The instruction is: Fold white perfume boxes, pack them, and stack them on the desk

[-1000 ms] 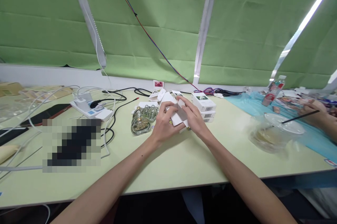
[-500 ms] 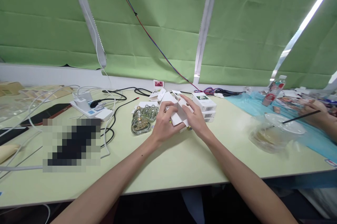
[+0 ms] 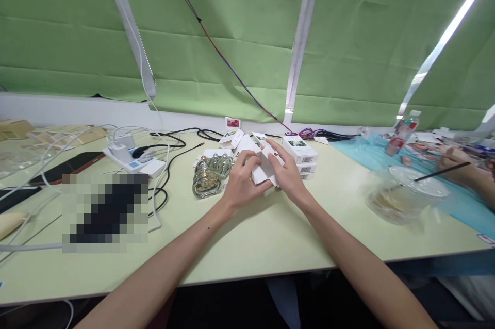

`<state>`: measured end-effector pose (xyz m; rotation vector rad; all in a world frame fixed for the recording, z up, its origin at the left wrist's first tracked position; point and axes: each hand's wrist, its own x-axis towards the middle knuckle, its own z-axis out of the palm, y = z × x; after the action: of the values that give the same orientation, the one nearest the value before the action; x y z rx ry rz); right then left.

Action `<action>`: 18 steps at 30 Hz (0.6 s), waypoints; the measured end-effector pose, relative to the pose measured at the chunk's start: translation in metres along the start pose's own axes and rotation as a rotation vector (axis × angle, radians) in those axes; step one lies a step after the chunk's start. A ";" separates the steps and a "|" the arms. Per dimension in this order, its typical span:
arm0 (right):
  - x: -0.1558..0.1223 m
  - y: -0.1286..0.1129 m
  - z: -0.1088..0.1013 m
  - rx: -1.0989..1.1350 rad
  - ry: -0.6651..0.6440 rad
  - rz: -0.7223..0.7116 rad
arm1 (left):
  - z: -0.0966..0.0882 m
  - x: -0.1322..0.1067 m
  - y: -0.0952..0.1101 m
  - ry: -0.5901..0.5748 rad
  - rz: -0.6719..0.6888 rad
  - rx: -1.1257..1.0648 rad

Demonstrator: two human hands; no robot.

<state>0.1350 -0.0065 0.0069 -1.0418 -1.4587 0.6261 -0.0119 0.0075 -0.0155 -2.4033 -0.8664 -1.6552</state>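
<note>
Between my two hands is a small white cardboard box (image 3: 262, 173), its flap standing up and its pale inside showing. My left hand (image 3: 244, 179) is closed round the box's left side, fingers bent over its edge. On the other side my right hand (image 3: 286, 170) grips it, thumb and fingers against the flap. To the left stand several glass bottles (image 3: 207, 183) with gold-coloured tops, close together. Just right of my right hand lies a stack of white printed boxes (image 3: 301, 152). More white cartons (image 3: 231, 139) lie behind my hands, partly hidden.
On the left are a power strip (image 3: 131, 160) with cables, a dark phone-like slab (image 3: 69, 166) and a blurred-out dark object (image 3: 108, 210). To the right are a bagged bowl with a white lid (image 3: 419, 181), a plastic bottle (image 3: 402, 133) and another person's hand (image 3: 460, 164).
Almost nothing differs. My fingers have shifted very slightly on the white box, and the other person's hand at the right has moved a little.
</note>
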 end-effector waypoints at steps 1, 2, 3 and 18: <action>0.000 0.000 0.000 0.005 0.003 -0.001 | 0.000 0.000 0.000 0.001 0.003 -0.005; 0.000 0.001 0.000 0.014 0.010 -0.002 | 0.000 0.000 0.000 0.000 -0.003 -0.004; 0.000 0.001 0.000 0.027 0.019 0.000 | 0.000 0.000 -0.001 0.000 -0.006 -0.003; 0.001 -0.003 0.000 0.212 0.054 0.174 | -0.001 -0.001 0.001 -0.001 0.024 0.001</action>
<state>0.1341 -0.0073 0.0097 -1.0170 -1.2331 0.8518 -0.0118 0.0060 -0.0154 -2.4047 -0.8343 -1.6449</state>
